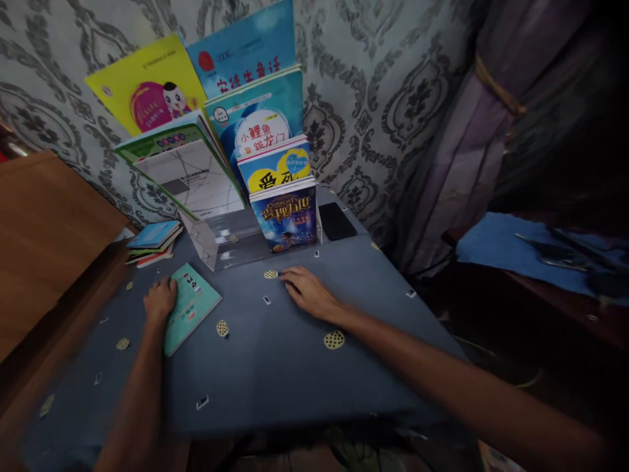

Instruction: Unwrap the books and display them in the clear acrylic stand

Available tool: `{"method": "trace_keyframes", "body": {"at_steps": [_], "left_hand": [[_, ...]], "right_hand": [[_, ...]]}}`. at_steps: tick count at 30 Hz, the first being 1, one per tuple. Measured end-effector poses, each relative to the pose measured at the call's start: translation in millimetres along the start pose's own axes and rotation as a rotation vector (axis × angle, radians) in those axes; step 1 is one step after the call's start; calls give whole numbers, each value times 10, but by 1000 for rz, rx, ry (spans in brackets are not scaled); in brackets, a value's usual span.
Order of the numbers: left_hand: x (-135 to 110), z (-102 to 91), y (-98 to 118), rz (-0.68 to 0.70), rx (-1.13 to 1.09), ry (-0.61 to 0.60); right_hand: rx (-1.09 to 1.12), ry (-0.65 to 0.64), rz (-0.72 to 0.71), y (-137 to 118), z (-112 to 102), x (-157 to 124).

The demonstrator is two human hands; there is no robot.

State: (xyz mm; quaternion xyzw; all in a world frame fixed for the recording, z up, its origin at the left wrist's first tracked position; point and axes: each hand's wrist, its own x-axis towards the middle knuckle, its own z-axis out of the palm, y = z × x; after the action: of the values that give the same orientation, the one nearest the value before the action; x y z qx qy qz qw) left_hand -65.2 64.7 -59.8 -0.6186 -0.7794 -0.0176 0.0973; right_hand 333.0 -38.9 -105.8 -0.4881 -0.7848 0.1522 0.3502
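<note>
A teal book (194, 305) lies flat on the table, its cover facing up. At its left edge is my left hand (161, 298), fingers curled against the book; the fingertips are partly hidden. My right hand (307, 293) rests on the blue-grey tablecloth (275, 367) with its fingers stretched out and nothing in it. Just beyond it stands a clear book rack (233, 242). A dark blue book (287, 216) is at the rack's front right, and a white-covered book (189, 177) leans at its left.
Behind them rise a yellow book (152, 85) and several blue ones. Some books (154, 236) are stacked at the table's left. A black phone (337, 221) lies right of the rack. A wooden panel (49, 229) borders the left; a curtain (457, 144) hangs at the right.
</note>
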Motion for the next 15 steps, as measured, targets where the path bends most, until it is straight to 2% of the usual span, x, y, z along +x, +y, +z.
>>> {"method": "trace_keyframes", "body": {"at_steps": [6,10,15], "left_hand": [[-321,-109,193,-35,48,-11],[-602,-254,379,-50,144,-77],[-1009,-416,618,27,236,-69]], "right_hand": [[-29,-24,-4,-71,-39,-12],[-51,-36,-26,-71,-41,-5],[21,11,9,-48,-26,14]]}}
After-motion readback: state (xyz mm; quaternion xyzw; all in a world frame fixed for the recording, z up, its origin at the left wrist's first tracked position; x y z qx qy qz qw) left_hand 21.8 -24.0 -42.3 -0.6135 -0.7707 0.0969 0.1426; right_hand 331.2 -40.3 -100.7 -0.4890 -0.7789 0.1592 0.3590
